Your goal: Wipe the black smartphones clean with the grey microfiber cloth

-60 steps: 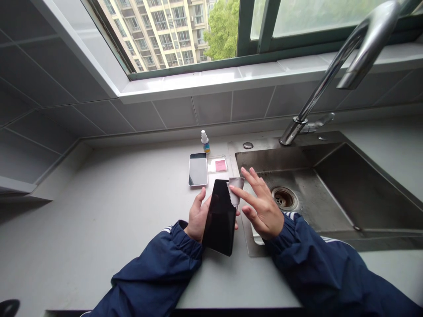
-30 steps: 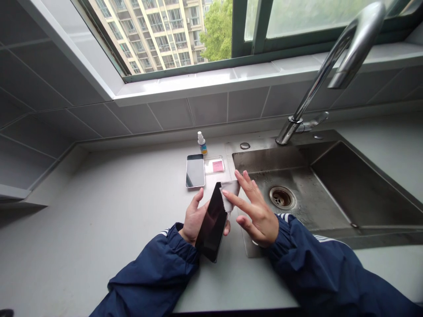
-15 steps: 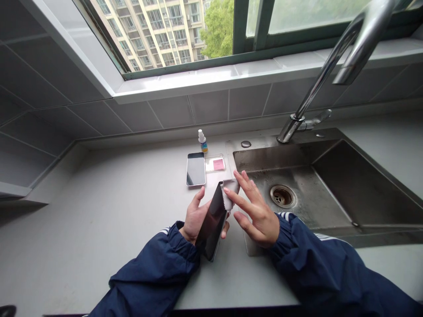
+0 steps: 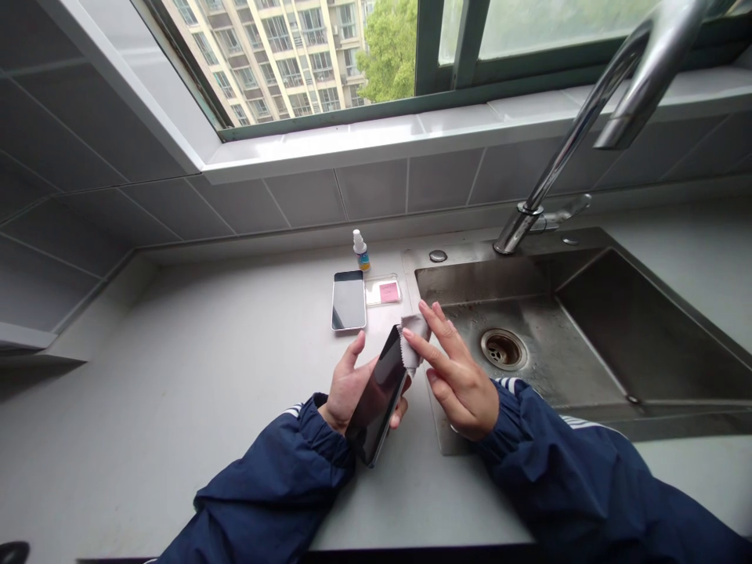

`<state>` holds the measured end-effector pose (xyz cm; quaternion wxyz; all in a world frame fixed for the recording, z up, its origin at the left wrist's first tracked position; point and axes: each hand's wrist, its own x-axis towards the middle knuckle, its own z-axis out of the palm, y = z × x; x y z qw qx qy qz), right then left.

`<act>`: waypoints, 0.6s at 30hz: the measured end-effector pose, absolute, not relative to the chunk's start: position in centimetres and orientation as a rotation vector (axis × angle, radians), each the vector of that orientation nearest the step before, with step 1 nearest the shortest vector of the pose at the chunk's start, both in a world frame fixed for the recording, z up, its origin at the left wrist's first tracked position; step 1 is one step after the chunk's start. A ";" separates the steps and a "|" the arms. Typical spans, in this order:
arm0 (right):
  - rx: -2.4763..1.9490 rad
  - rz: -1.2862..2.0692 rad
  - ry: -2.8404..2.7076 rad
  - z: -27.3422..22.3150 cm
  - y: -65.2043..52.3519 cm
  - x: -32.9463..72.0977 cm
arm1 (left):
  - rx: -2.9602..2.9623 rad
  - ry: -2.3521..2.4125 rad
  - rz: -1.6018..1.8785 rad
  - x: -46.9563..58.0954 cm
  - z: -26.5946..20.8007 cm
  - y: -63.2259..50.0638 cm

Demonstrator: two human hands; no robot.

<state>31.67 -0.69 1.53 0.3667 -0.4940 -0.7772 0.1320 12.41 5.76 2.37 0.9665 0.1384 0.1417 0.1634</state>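
Observation:
My left hand (image 4: 348,385) holds a black smartphone (image 4: 376,403) tilted above the counter, its fingers wrapped underneath and its thumb raised beside the left edge. Over the phone's upper right edge lies a small grey cleaning cloth (image 4: 413,342) with a zigzag border. My right hand (image 4: 461,380) grips that cloth, index and middle fingers extended along it. Part of the cloth is hidden behind those fingers. Beyond the hands, a second phone (image 4: 348,301) with a white rim lies flat, next to a clear case (image 4: 376,291) with a pink label.
A small white spray bottle (image 4: 360,252) stands behind the second phone. To the right is a steel sink (image 4: 587,376) with a tall chrome faucet (image 4: 552,164). The pale counter (image 4: 205,352) stretches left below the tiled wall and window.
My right hand has shifted slightly right with the cloth, its ring finger curling in more. The phone has tilted a little in my left hand.

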 end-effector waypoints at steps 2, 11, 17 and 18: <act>-1.262 0.346 -1.992 1.5 -0.7 31.6 | 0.264 0.284 0.344 12.5 2.6 5.7; -1.235 0.321 -1.978 2.0 -1.0 31.4 | 0.278 0.267 0.362 12.7 2.9 5.7; -1.096 0.366 -2.086 2.7 -1.8 30.7 | 0.275 0.235 0.333 12.3 1.8 6.2; -1.077 0.372 -2.101 2.8 -1.9 30.5 | 0.265 0.236 0.350 12.3 1.6 6.3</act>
